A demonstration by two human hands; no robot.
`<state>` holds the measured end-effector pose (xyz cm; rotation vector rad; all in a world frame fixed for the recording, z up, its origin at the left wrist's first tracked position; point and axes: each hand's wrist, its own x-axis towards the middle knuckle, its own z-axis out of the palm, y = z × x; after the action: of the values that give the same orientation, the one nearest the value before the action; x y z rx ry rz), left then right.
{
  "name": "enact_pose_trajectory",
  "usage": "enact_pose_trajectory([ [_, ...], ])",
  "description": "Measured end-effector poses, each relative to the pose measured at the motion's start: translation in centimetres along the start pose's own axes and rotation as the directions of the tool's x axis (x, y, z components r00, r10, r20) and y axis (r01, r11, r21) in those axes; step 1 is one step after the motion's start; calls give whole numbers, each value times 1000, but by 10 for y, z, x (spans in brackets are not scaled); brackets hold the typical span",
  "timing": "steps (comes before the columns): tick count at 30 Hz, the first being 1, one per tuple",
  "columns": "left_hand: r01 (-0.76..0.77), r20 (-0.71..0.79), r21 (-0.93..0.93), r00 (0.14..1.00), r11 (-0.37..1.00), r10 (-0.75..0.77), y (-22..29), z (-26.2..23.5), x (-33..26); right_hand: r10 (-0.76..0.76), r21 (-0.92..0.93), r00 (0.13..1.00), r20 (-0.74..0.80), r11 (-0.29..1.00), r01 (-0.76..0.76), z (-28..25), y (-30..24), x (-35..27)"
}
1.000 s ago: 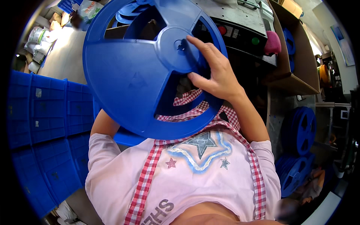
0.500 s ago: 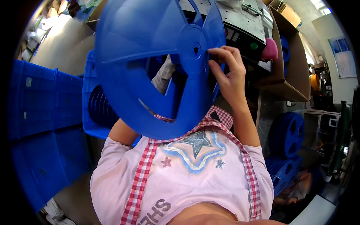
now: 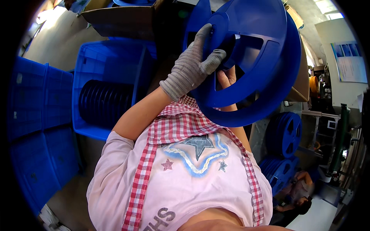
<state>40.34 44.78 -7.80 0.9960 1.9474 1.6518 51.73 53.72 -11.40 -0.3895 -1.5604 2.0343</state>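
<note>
A large blue plastic reel with two spaced flanges and cut-out windows is held up in front of my chest, to the right of centre. My left hand, in a grey knitted glove, grips it at the hub, with the fingers on the near face and the thumb by a window. Bare, my right hand is on the reel's far side, and its fingertips show through a window. The flange hides the rest of that hand.
On the left, a blue crate holds a row of several dark blue reels. More blue crates stand beyond it. A cardboard box is at the back. Stacked reels stand at right, near another person.
The reel has moved right and turned. My gloved left hand has come from behind it to the near face, while my right hand has gone from the near face to behind it.
</note>
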Motion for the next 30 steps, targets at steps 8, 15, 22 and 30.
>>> enact_pose_trajectory([
  [8, 41, 85, -573, 996, 819, 10, -12, -8, -8, -42, -39, 998, -39, 998, 41, -1, -24, 19],
  [15, -34, 42, -529, 997, 848, 67, -36, 5, 3, -266, -362, 964, 31, 896, 258, -1, -18, 41],
  [22, 55, 91, -584, 996, 810, -3, -8, 5, -7, -235, -357, 971, 28, 905, 230, -3, -23, 41],
  [30, -44, 46, -531, 996, 846, 80, -15, 7, -6, -168, -225, 985, 44, 959, 174, 2, -29, 41],
])
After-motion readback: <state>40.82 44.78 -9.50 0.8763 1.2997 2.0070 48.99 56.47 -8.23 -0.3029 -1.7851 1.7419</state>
